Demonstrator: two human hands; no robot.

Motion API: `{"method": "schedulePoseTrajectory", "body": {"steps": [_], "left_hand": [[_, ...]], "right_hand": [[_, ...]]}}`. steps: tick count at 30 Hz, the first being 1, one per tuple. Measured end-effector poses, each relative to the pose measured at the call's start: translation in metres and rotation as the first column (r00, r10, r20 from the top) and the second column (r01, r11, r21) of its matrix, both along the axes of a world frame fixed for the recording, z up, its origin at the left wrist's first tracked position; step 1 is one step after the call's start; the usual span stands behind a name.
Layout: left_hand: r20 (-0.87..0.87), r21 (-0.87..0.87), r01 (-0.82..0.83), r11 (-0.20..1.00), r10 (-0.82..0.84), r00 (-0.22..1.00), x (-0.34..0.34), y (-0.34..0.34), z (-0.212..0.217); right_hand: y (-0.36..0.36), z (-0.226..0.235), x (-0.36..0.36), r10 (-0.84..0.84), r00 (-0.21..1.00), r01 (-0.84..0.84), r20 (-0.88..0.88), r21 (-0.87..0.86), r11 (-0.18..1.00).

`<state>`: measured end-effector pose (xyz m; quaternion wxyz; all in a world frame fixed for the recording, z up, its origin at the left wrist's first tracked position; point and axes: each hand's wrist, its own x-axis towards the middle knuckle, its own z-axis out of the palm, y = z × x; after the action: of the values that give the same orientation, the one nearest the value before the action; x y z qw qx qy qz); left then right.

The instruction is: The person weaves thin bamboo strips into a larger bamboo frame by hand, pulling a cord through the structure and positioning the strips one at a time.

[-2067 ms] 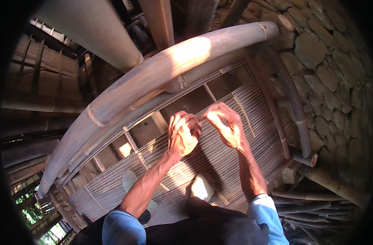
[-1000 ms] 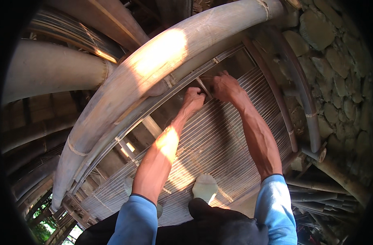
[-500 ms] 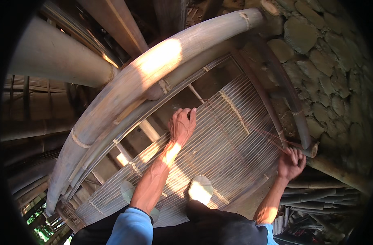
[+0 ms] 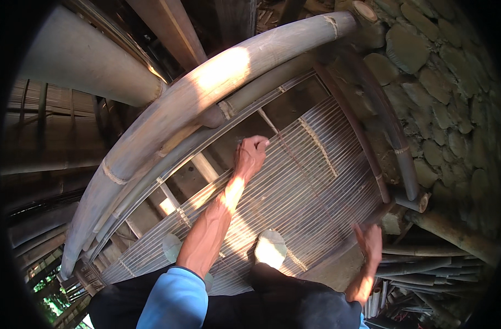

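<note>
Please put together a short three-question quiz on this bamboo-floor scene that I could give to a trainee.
1. True or false: the left hand rests at the far, unfinished edge of the slatted bamboo floor.
2. Where is the right hand? A) gripping the thick bamboo pole; B) low at the right edge of the slats, near a stack of loose bamboo strips; C) touching the left hand.
3. What kind of surface lies to the right of the frame?

Key
1. True; its fingers are curled there around a thin strip.
2. B.
3. A stone wall of rounded, fitted stones.
</note>
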<state>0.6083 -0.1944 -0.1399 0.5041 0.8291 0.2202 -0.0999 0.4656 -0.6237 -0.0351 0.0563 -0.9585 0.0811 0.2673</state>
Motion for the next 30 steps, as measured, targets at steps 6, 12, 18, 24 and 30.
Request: {"method": "schedulePoseTrajectory", "body": {"steps": [6,12,18,24,30], "left_hand": [[-0.157,-0.448,-0.116,0.886,0.049,0.986,0.022,0.012,-0.022],[-0.081,-0.244,0.028,0.969,-0.049,0.995,0.031,-0.002,-0.032],[-0.072,-0.299,-0.03,0.954,0.009,0.997,0.029,-0.002,-0.028],[-0.19,-0.498,0.045,0.866,-0.159,0.969,0.037,0.006,-0.034],[-0.051,-0.323,0.178,0.929,-0.205,0.977,0.03,0.003,-0.03]], "right_hand": [[0.218,-0.032,0.127,-0.161,0.865,-0.166,0.475,0.575,0.801],[0.239,-0.095,0.129,-0.017,0.705,-0.431,0.709,0.447,0.784],[0.22,-0.09,0.086,-0.117,0.824,-0.324,0.555,0.63,0.706],[0.226,-0.065,0.134,-0.491,0.844,0.218,-0.216,0.974,-0.054],[0.243,-0.049,0.179,-0.315,0.869,0.155,-0.382,0.815,-0.559]]}}
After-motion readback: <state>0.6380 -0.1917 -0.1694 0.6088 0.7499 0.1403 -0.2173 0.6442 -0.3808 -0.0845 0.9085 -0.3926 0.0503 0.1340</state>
